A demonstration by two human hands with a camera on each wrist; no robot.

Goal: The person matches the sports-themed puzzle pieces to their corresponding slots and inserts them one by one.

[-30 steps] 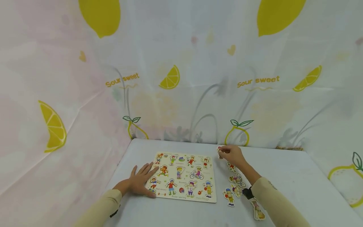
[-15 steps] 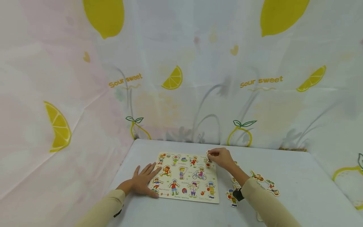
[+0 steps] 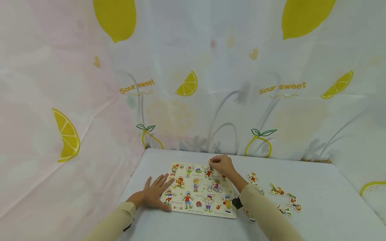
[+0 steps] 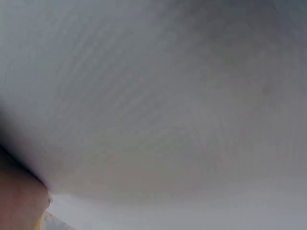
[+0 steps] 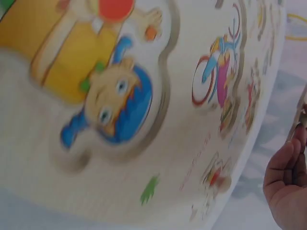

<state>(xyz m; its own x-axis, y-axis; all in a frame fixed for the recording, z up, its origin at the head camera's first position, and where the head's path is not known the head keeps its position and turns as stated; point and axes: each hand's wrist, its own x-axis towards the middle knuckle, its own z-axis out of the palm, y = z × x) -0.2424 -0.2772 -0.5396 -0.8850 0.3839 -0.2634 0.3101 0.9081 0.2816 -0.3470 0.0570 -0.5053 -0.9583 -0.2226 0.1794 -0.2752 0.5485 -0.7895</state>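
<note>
In the head view, my left hand [image 3: 156,193] lies with fingers spread on the left edge of a cream puzzle board [image 3: 189,184] printed with sports figures. My right hand [image 3: 225,167] pinches a small figure-shaped puzzle piece [image 3: 210,164] between thumb and fingers, close over the board's upper part, by the red footballer picture. The fingers hide most of that piece. The right wrist view shows the board's recesses [image 5: 163,100] up close, with the right hand [image 5: 288,184] at the right edge. Mostly blurred white surface fills the left wrist view.
Several loose puzzle pieces lie on the white table [image 3: 313,187] right of the board, among them a footballer piece [image 3: 252,178] and a green-and-red one [image 3: 284,210]. The right sleeve [image 3: 263,211] partly covers another piece [image 3: 249,216]. A lemon-print cloth [image 3: 211,110] hangs behind.
My right hand has carried the piece leftward from beside the board, past its upper right corner, to above the footballer picture. My left hand stays on the board. The head view has shifted slightly.
</note>
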